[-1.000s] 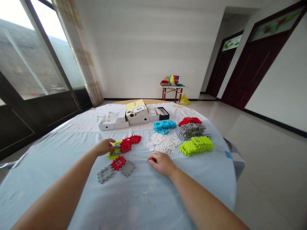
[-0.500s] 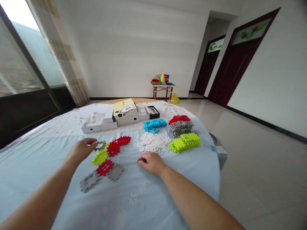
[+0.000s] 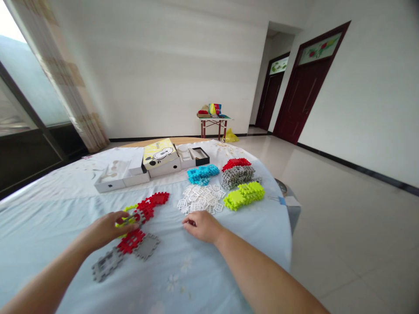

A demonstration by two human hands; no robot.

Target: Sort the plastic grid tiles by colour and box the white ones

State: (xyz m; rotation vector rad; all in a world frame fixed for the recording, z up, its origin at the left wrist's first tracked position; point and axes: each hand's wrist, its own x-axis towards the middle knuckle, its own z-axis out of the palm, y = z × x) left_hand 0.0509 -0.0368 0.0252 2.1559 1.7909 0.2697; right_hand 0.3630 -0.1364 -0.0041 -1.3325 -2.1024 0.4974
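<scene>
My left hand (image 3: 105,228) pinches a small grey waffle tile over a lime-green tile (image 3: 126,216), just left of a row of red tiles (image 3: 152,204). Below the hand lie a red tile (image 3: 131,241) and two grey tiles (image 3: 147,247) on the pale blue cloth. My right hand (image 3: 202,226) rests curled on the cloth, just below a heap of white square pieces (image 3: 200,198); whether anything is in its fingers I cannot tell.
Further back sit blue tiles (image 3: 202,173), a grey stack topped with red (image 3: 237,172) and a lime-green stack (image 3: 245,194). White and yellow boxes (image 3: 160,158) line the table's far side. The table edge (image 3: 288,244) drops to tiled floor on the right.
My left hand has brought the grey tile down and nearer, onto the lime-green tile. The camera has turned right. My right hand has stayed in place.
</scene>
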